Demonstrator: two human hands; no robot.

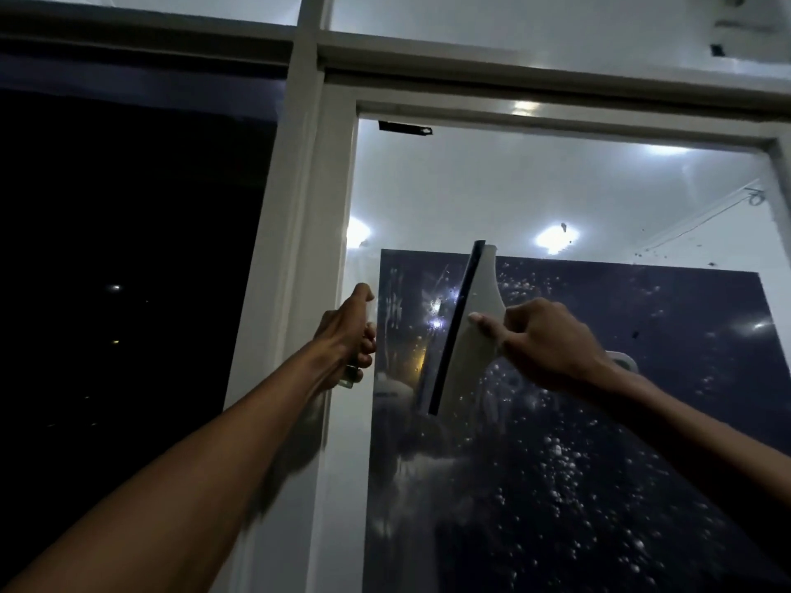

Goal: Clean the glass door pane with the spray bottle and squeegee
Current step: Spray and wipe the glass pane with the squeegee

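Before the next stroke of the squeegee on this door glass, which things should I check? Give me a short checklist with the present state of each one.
1. Firm hold on the squeegee: ok, the right hand grips it near its white body.
2. Blade lies against the glass pane: cannot tell, contact is not visible from this angle.
3. Glass is wet enough: ok, droplets and foam cover the pane to the right of the blade.
4. Spray bottle is secure: ok, the left hand is closed around it, beside the white door frame.
5. Path of the stroke is free: ok, the left hand is off the glass.
6. Top part of the pane is already wiped: cannot tell, reflections hide it.
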